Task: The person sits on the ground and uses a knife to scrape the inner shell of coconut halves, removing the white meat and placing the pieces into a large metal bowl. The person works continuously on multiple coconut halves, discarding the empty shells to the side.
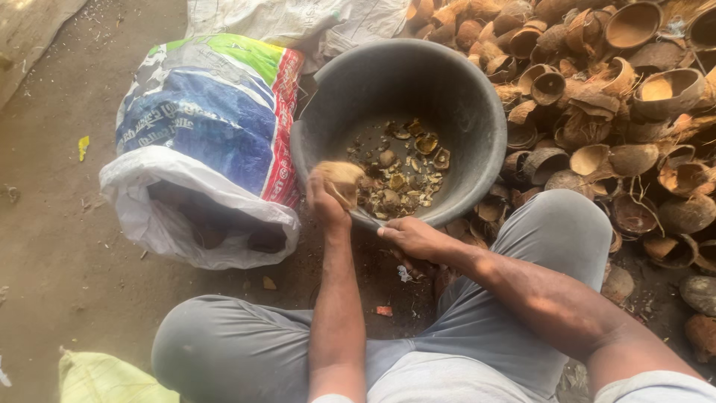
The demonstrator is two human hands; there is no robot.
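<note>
— Knees first, nearest the camera: grey trousers (537,246), legs spread, the person seated on the dirt floor (60,246). What lies between them?

— Both forearms reach forward. The left hand (326,200) is closed round a fibrous coconut piece (341,179), held just over the near rim of the black tub (462,112). The right hand (410,237) sits lower, just outside that rim, fingers curled; whether it grips something I cannot tell, since the fingertips are turned under.

— And by the near left corner?

— A corner of a pale yellow-green sack (104,377), cut off by the frame edge.

— What is in the tub?

— A thin scatter of brown shell chips (406,172) on its bottom; the walls are bare and dark.

— Any packages?

— Left of the tub, touching its side, a woven plastic sack (201,127) lies tilted with its mouth (216,224) toward the person. The rolled-back mouth is white; the body carries a blue panel, a green band at the top and a red strip along the edge next to the tub. The print is too creased to make out.

— Farther back?

— A white sack (298,22) lies crumpled behind the tub. To the right, from beside the right knee up to the far corner, a heap of coconut husk halves (611,112), many lying cup-side up.
</note>
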